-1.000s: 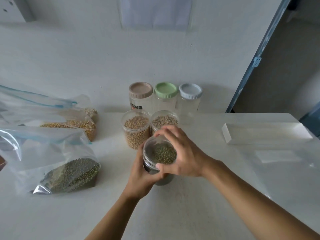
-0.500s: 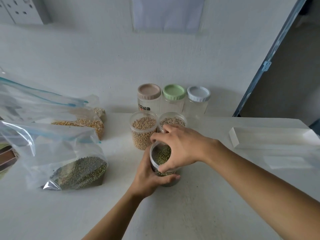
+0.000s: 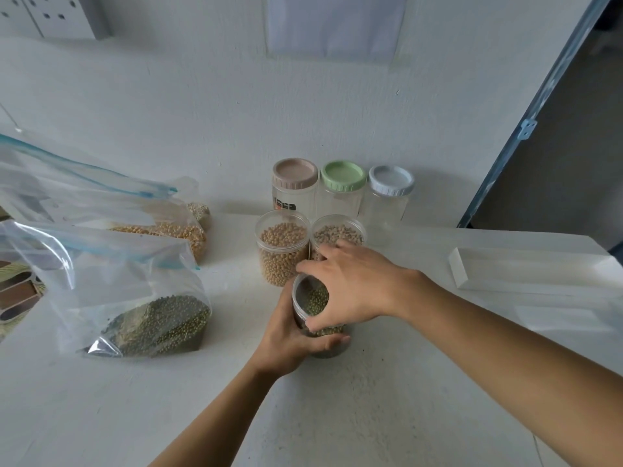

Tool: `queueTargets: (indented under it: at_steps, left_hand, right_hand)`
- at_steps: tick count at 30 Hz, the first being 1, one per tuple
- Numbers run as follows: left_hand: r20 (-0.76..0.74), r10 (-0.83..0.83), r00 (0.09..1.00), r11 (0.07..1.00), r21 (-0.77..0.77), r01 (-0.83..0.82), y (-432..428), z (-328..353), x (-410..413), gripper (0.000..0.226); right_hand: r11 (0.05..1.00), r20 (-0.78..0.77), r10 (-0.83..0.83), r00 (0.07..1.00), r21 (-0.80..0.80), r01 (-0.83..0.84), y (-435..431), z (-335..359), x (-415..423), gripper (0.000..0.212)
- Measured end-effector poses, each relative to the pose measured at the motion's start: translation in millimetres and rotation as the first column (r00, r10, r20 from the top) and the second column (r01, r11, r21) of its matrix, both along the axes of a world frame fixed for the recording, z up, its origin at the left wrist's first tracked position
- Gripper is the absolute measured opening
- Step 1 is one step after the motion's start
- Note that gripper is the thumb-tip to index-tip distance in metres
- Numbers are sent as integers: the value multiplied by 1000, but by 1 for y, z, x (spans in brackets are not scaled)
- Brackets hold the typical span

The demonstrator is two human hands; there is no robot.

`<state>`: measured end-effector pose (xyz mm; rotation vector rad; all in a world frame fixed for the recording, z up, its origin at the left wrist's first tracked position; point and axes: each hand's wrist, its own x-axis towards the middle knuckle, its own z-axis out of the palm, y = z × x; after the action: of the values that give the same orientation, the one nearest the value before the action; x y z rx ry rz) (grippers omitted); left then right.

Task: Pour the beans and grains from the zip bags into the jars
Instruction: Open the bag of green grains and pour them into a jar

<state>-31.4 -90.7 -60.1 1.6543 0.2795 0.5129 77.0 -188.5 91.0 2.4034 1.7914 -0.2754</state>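
At the middle of the table [image 3: 371, 406], the left hand [image 3: 296, 335] is gripping the green-bean jar [image 3: 305, 298] low on its wall, and the right hand [image 3: 350, 288] is clasping its rim. The jar is likely stiff, slick and bottom-heavy, so a low grip is suiting it.

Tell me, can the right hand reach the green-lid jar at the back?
Probably yes, but not straight: the right hand grips the front jar, and two open jars stand between it and the green-lid jar. It must let go and reach over them.
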Motion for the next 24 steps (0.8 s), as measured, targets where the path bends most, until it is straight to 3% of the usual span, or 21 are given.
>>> queueTargets:
  at_steps: [7,11,14,19,21,24]
  left_hand:
    - [-1,-4,1000,1000,-5,4,0,0,0,96]
    - [-14,-5,1000,1000,12,6,-1,0,-1,96]
    - [-23,-5,1000,1000,28,6,1,0,-2,97]
    - [-30,-15,999,999,36,16,1,-1,-1,95]
    - [-28,-16,999,999,34,17,1,-1,-1,93]
    - [-14,-5,1000,999,36,6,1,-3,-1,97]
  right_hand:
    - [991,-183,107,977,-62,-120,11,7,10,82]
    - [988,-201,96,975,-98,-118,17,8,13,80]
    - [997,-84,10,996,-70,-16,13,9,12,77]
    - [994,278,-107,955,12,108,7,-7,0,102]
    - [990,317,-141,938,30,139,6,-10,-4,107]
    - [990,241,-140,960,35,136,2,-4,-3,103]
